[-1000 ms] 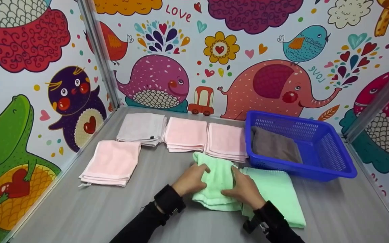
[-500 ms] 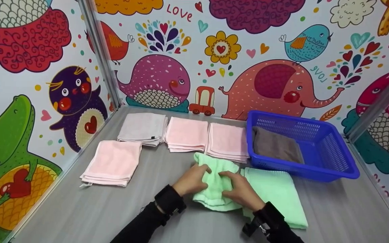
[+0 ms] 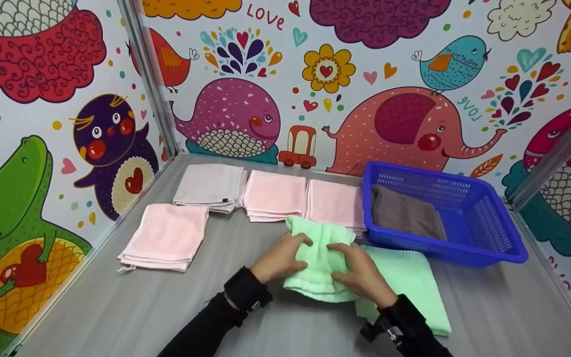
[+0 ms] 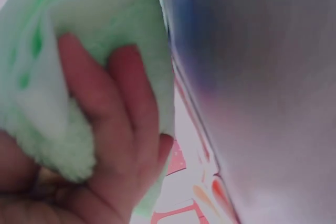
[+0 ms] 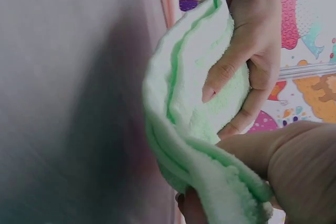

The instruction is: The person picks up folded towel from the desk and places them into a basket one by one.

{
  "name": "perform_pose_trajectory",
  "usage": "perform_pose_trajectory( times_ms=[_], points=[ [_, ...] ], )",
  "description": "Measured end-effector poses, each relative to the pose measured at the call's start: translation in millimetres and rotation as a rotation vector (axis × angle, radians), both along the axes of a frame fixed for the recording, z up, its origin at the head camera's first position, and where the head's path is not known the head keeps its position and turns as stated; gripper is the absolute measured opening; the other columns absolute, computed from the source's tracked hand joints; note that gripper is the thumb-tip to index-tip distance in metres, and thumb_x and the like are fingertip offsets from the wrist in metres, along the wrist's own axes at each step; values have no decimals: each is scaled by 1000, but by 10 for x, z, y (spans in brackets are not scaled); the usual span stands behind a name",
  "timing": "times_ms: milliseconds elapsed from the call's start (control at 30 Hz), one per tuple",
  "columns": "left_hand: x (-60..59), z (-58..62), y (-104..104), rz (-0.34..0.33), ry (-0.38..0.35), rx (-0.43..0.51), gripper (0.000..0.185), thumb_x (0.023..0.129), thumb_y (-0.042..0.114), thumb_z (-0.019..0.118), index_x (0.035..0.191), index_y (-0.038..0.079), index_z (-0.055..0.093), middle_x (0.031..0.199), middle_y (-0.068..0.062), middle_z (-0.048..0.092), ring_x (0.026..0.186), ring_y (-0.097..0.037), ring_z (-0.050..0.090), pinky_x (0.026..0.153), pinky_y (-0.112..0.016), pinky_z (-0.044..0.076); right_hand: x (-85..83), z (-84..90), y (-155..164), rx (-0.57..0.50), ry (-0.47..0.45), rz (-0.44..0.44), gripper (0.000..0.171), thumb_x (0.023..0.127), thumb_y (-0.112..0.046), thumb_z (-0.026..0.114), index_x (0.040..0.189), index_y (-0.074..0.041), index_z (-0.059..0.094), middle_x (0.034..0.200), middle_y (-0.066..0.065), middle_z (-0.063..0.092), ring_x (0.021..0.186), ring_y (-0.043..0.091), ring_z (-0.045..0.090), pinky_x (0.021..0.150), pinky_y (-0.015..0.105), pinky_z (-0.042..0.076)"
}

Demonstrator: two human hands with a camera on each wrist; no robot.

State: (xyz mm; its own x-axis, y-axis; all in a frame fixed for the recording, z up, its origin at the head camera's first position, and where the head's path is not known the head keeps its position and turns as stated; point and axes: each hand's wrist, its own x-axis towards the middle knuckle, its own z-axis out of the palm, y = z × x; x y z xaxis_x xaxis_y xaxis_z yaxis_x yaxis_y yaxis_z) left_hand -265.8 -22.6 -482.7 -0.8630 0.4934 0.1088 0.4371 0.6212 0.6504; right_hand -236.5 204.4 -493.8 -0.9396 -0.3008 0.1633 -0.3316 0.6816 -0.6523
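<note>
A folded light green towel [image 3: 319, 253] is held just above the grey table, near its front middle. My left hand [image 3: 281, 255] grips its left side, fingers curled into the cloth. My right hand [image 3: 360, 273] grips its right side, thumb on top. In the left wrist view the left hand [image 4: 113, 129] has its fingers wrapped round the green towel [image 4: 105, 14]. The right wrist view shows the green towel [image 5: 181, 108] bunched in layers, with the right hand [image 5: 294, 166] below it and the left hand [image 5: 252, 51] above. A second green towel [image 3: 409, 280] lies flat under and right of the hands.
A blue plastic basket [image 3: 493, 248] at the right holds a grey-brown towel [image 3: 404, 215]. Folded pink towels [image 3: 166, 237] [image 3: 275, 196] [image 3: 335, 202] and a pale grey one [image 3: 211, 182] lie in rows behind and to the left. Patterned walls close in the table on three sides.
My right hand slid left onto the green towel and closed on it. Both hands drew closer together and moved the towel slightly up and away from me.
</note>
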Motion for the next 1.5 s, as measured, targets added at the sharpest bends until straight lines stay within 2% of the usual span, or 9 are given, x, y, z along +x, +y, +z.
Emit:
perform_pose_trajectory(
  times_ms=[133, 367, 533, 700, 900, 1067, 1133, 1333, 1500],
  points=[
    [7, 90, 16, 13, -3, 43, 47, 84, 4, 75, 130, 3, 64, 134, -19, 63, 124, -36, 59, 105, -49, 50, 37, 115, 36, -11, 39, -23, 58, 81, 0, 79, 137, -9, 65, 140, 13, 64, 134, 41, 54, 102, 56, 48],
    [-32, 233, 75, 42, 48, 137, 46, 88, 9, 78, 132, 4, 65, 134, -21, 58, 122, -35, 60, 104, -49, 51, 45, 305, 141, 5, 83, -76, 57, 86, -3, 80, 140, -13, 65, 125, 9, 66, 99, 21, 53, 89, 41, 42],
    [-89, 297, 129, 76, 76, 211, 47, 90, 14, 80, 134, 7, 66, 132, -20, 54, 120, -32, 58, 104, -48, 50, 15, 409, 257, -41, 133, -107, 56, 86, -1, 80, 139, -14, 65, 123, 10, 68, 106, 25, 59, 94, 46, 45],
    [-121, 321, 179, 57, 97, 238, 51, 93, 13, 77, 141, 8, 62, 130, -19, 53, 116, -29, 56, 104, -46, 50, -9, 469, 352, -62, 171, -102, 57, 87, 1, 79, 140, -15, 65, 113, 9, 66, 101, 22, 58, 91, 43, 46],
    [-124, 352, 219, 32, 130, 254, 52, 97, 10, 70, 147, 9, 57, 122, -18, 53, 102, -23, 53, 92, -38, 50, -15, 515, 440, -59, 249, -97, 59, 87, 1, 79, 142, -16, 64, 105, 5, 61, 89, 16, 47, 80, 33, 36],
    [-157, 402, 271, -24, 156, 252, 51, 98, 3, 59, 149, 6, 55, 131, -21, 50, 110, -25, 54, 99, -39, 49, -66, 524, 519, -73, 314, -137, 58, 86, 2, 80, 139, -14, 66, 107, 10, 63, 95, 19, 54, 83, 33, 39],
    [-175, 412, 298, -28, 164, 260, 46, 99, 2, 58, 144, 6, 60, 132, -20, 50, 112, -24, 53, 100, -36, 48, -92, 521, 553, -83, 328, -150, 57, 86, 2, 80, 139, -13, 66, 109, 11, 63, 96, 21, 56, 84, 33, 39],
    [-256, 370, 432, 31, 187, 340, 21, 101, 10, 65, 116, 13, 78, 105, -11, 55, 93, -16, 48, 81, -26, 39, -156, 508, 683, -101, 389, -192, 56, 84, 3, 81, 136, -14, 69, 106, 13, 65, 95, 22, 57, 84, 30, 38],
    [-320, 343, 597, -3, 166, 385, 33, 102, 9, 60, 134, 6, 69, 119, -15, 56, 99, -17, 51, 86, -25, 42, -227, 501, 801, -93, 440, -229, 51, 86, 4, 79, 133, -16, 72, 98, 11, 60, 81, 15, 42, 76, 30, 29]
  ],
)
